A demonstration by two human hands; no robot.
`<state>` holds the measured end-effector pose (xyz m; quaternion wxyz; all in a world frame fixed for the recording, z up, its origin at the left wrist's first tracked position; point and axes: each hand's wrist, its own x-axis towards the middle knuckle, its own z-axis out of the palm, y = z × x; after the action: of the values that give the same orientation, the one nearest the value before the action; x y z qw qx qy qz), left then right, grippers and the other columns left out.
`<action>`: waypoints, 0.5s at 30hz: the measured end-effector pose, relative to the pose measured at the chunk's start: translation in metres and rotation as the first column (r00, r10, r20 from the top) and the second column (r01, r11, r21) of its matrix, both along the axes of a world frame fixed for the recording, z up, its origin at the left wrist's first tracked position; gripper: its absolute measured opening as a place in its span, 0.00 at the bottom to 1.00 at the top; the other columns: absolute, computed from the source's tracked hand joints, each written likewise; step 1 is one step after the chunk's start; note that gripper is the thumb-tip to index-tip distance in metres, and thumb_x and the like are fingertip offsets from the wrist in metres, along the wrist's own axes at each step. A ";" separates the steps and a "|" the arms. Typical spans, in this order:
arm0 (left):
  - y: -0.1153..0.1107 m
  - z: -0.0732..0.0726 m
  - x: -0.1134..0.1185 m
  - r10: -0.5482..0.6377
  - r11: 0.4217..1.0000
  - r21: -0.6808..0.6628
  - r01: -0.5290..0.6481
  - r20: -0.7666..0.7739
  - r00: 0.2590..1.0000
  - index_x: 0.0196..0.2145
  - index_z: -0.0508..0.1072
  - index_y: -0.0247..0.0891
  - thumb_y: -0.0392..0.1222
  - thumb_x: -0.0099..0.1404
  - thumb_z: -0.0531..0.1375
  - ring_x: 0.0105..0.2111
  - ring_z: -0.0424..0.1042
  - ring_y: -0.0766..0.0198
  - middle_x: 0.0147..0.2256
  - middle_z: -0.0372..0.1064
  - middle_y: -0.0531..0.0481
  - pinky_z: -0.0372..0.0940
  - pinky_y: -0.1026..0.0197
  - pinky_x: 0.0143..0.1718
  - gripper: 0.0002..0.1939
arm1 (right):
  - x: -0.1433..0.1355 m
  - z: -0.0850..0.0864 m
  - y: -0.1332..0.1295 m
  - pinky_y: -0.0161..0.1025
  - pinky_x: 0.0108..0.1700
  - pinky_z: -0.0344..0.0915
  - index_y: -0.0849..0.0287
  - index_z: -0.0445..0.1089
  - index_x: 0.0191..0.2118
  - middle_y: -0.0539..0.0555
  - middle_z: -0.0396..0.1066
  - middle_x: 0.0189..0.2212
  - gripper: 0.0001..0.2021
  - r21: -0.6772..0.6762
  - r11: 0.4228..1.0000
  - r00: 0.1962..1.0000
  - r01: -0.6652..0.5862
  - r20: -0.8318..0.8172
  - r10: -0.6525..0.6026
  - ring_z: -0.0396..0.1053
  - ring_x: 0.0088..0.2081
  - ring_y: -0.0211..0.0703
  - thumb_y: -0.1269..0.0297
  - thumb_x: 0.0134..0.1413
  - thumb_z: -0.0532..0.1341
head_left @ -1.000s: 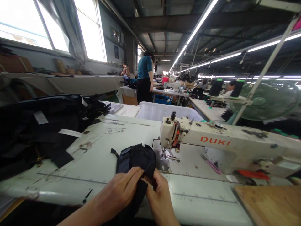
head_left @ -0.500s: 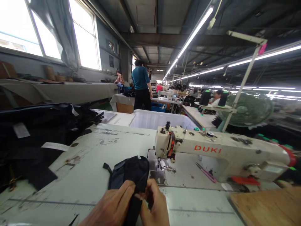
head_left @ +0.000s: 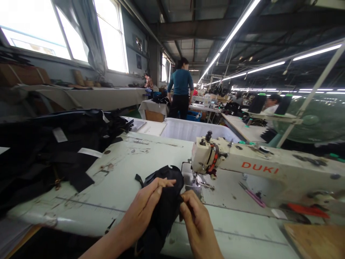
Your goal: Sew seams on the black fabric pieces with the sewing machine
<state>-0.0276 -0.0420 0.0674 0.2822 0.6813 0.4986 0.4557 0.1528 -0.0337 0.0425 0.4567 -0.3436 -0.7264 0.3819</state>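
A dark fabric piece (head_left: 164, 205) lies on the pale sewing table just left of the machine's needle area and hangs toward me over the front edge. My left hand (head_left: 147, 199) rests on top of it, fingers stretched out over the cloth. At its right edge, my right hand (head_left: 192, 212) pinches the fabric between thumb and fingers. A white sewing machine (head_left: 242, 162) marked DUKI stands to the right, its presser foot (head_left: 199, 180) close beyond the fabric. What lies under the cloth is hidden.
Dark garment pieces (head_left: 61, 144) are heaped at the left. Pink-handled snips (head_left: 252, 194) lie under the machine arm. A wooden board (head_left: 318, 237) sits at the right front. Behind the table are a white plastic bin (head_left: 199, 129) and a standing person (head_left: 180, 86).
My left hand has moved from gripping the fabric to lying on it. My right hand has shifted to its right edge. The view has swung left; the person behind has turned.
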 end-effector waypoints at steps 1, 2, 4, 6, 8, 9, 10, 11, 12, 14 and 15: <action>0.002 -0.003 0.004 0.042 0.999 -0.019 -0.042 0.025 0.999 0.39 0.68 0.40 0.45 0.74 0.43 0.43 0.72 0.60 0.40 0.72 0.48 0.65 0.60 0.48 0.16 | -0.005 0.000 -0.001 0.36 0.42 0.64 0.55 0.65 0.37 0.52 0.64 0.34 0.09 0.041 0.998 0.999 0.046 -0.017 -0.046 0.65 0.39 0.42 0.60 0.67 0.51; 0.003 -0.006 0.008 0.092 0.996 -0.018 -0.091 0.040 0.995 0.37 0.67 0.40 0.47 0.74 0.43 0.36 0.73 0.60 0.34 0.72 0.49 0.67 0.61 0.41 0.16 | -0.010 -0.001 -0.003 0.36 0.46 0.64 0.55 0.65 0.39 0.53 0.64 0.36 0.09 0.063 0.994 0.995 0.087 -0.045 -0.084 0.65 0.42 0.42 0.59 0.67 0.50; 0.008 -0.012 0.013 0.167 0.985 0.040 -0.170 0.055 0.984 0.35 0.66 0.41 0.49 0.74 0.43 0.26 0.70 0.62 0.26 0.69 0.53 0.66 0.63 0.31 0.17 | -0.021 -0.005 -0.005 0.37 0.51 0.63 0.54 0.66 0.44 0.55 0.65 0.41 0.12 0.057 0.986 0.984 0.154 -0.102 -0.148 0.65 0.47 0.43 0.56 0.68 0.49; 0.012 -0.016 0.014 0.158 0.977 0.141 -0.163 0.041 0.987 0.39 0.66 0.41 0.49 0.74 0.42 0.27 0.71 0.62 0.29 0.70 0.52 0.65 0.63 0.31 0.17 | -0.028 -0.014 -0.005 0.37 0.50 0.64 0.53 0.67 0.47 0.55 0.67 0.44 0.16 -0.002 0.980 0.972 0.200 -0.127 -0.198 0.66 0.48 0.45 0.52 0.68 0.48; 0.015 -0.017 0.011 0.075 0.971 0.226 -0.072 -0.007 0.997 0.46 0.66 0.41 0.52 0.73 0.43 0.36 0.72 0.60 0.37 0.72 0.49 0.66 0.61 0.39 0.18 | -0.031 -0.025 -0.003 0.36 0.44 0.67 0.54 0.68 0.46 0.54 0.70 0.42 0.17 -0.087 0.966 0.958 0.244 -0.134 -0.254 0.68 0.46 0.46 0.50 0.67 0.48; 0.016 -0.017 0.010 0.036 0.970 0.241 -0.025 -0.042 0.998 0.47 0.66 0.42 0.53 0.72 0.46 0.40 0.72 0.58 0.41 0.71 0.48 0.66 0.60 0.43 0.17 | -0.031 -0.030 -0.001 0.36 0.41 0.67 0.54 0.69 0.45 0.54 0.71 0.40 0.17 -0.120 0.958 0.951 0.261 -0.139 -0.277 0.69 0.44 0.46 0.51 0.67 0.48; 0.017 -0.017 0.009 0.010 0.971 0.239 0.008 -0.074 0.997 0.47 0.68 0.42 0.53 0.71 0.50 0.42 0.71 0.57 0.42 0.71 0.48 0.65 0.59 0.45 0.16 | -0.030 -0.033 0.001 0.36 0.40 0.66 0.54 0.69 0.43 0.53 0.71 0.38 0.16 -0.136 0.952 0.945 0.273 -0.146 -0.292 0.69 0.42 0.45 0.51 0.67 0.48; 0.017 -0.017 0.008 -0.002 0.973 0.228 0.024 -0.095 0.996 0.44 0.69 0.42 0.51 0.69 0.53 0.43 0.70 0.57 0.41 0.71 0.49 0.65 0.59 0.46 0.13 | -0.029 -0.036 0.004 0.36 0.40 0.65 0.54 0.68 0.41 0.52 0.71 0.36 0.16 -0.136 0.950 0.942 0.280 -0.152 -0.299 0.69 0.40 0.45 0.52 0.68 0.48; 0.016 -0.017 0.007 0.001 0.977 0.210 0.020 -0.099 0.995 0.40 0.71 0.42 0.48 0.68 0.56 0.42 0.71 0.58 0.39 0.71 0.50 0.65 0.60 0.45 0.09 | -0.028 -0.037 0.006 0.36 0.40 0.64 0.54 0.68 0.41 0.52 0.71 0.35 0.16 -0.122 0.951 0.941 0.284 -0.156 -0.301 0.69 0.39 0.44 0.53 0.68 0.48; 0.014 -0.019 0.007 0.043 0.988 0.152 -0.037 -0.038 0.998 0.37 0.71 0.42 0.43 0.67 0.57 0.40 0.72 0.60 0.37 0.71 0.51 0.66 0.62 0.44 0.05 | -0.025 -0.033 0.008 0.36 0.40 0.63 0.54 0.67 0.40 0.52 0.70 0.34 0.15 -0.074 0.956 0.942 0.284 -0.163 -0.292 0.68 0.38 0.43 0.55 0.69 0.47; 0.013 -0.020 0.007 0.068 0.991 0.111 -0.070 0.026 0.997 0.39 0.71 0.43 0.42 0.67 0.57 0.41 0.73 0.61 0.38 0.72 0.51 0.66 0.63 0.44 0.05 | -0.025 -0.030 0.009 0.36 0.40 0.63 0.54 0.67 0.40 0.52 0.69 0.34 0.15 -0.040 0.958 0.944 0.285 -0.165 -0.287 0.68 0.38 0.43 0.56 0.69 0.47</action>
<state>-0.0209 -0.0294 0.0477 0.2332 0.6733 0.4925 0.4997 0.1283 -0.0247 0.0125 0.5644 -0.4152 -0.6245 0.3451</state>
